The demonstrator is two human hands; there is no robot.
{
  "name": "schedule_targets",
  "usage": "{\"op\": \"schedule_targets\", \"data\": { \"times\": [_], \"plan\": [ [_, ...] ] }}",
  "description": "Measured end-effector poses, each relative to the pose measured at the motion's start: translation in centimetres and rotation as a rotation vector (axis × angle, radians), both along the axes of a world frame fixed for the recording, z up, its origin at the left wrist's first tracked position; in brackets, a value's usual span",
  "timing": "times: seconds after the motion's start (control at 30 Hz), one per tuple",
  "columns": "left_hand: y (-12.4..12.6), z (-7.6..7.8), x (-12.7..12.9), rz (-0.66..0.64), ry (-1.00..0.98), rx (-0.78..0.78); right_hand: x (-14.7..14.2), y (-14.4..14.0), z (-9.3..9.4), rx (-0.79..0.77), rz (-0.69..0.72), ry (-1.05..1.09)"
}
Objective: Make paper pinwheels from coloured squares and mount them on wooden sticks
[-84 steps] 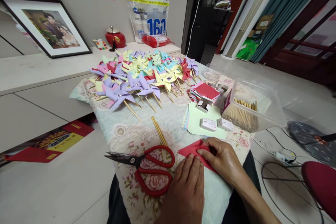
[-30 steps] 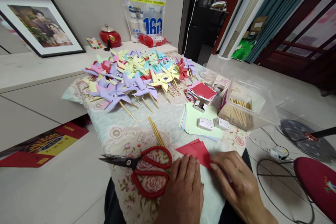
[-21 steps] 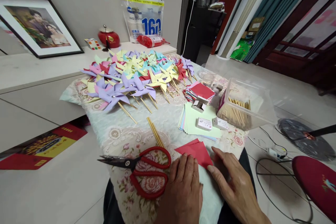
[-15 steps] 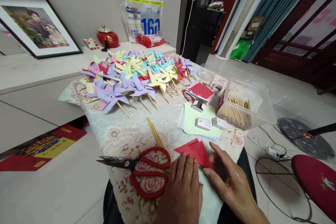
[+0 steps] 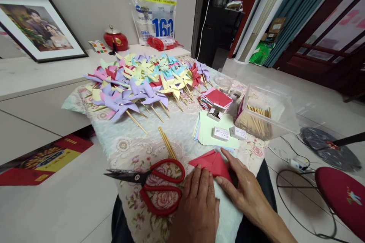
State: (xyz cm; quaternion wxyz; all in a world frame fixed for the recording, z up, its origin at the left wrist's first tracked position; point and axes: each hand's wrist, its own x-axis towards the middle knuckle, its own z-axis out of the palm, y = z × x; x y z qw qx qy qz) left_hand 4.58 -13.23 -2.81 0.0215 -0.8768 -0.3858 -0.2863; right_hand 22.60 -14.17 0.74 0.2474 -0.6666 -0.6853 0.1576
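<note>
Red paper (image 5: 212, 162) lies pressed under flat left hand (image 5: 199, 201) and right hand (image 5: 242, 186).

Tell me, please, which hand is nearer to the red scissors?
The left hand. It lies flat on the cloth just right of the red scissors, close to the handle loops. The right hand is farther right, its fingers on the red paper.

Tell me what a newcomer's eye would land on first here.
The heap of pastel paper pinwheels on wooden sticks, filling the far half of the cloth-covered table. Next, the red-handled scissors near the front edge, just left of the left hand. Both hands press a folded red paper, the right hand along its right side.
</note>
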Motion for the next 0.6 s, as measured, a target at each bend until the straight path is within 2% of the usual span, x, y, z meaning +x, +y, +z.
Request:
{"op": "schedule_targets", "data": {
  "times": [0.23,0.6],
  "plan": [
    [0.0,0.1,-0.1,-0.007,-0.007,0.007,0.0,0.6,-0.5,0.013,-0.025,-0.002],
    [0.0,0.5,0.0,0.007,0.035,-0.002,-0.3,1.6,0.7,-0.082,-0.038,-0.017]
  ]
}}
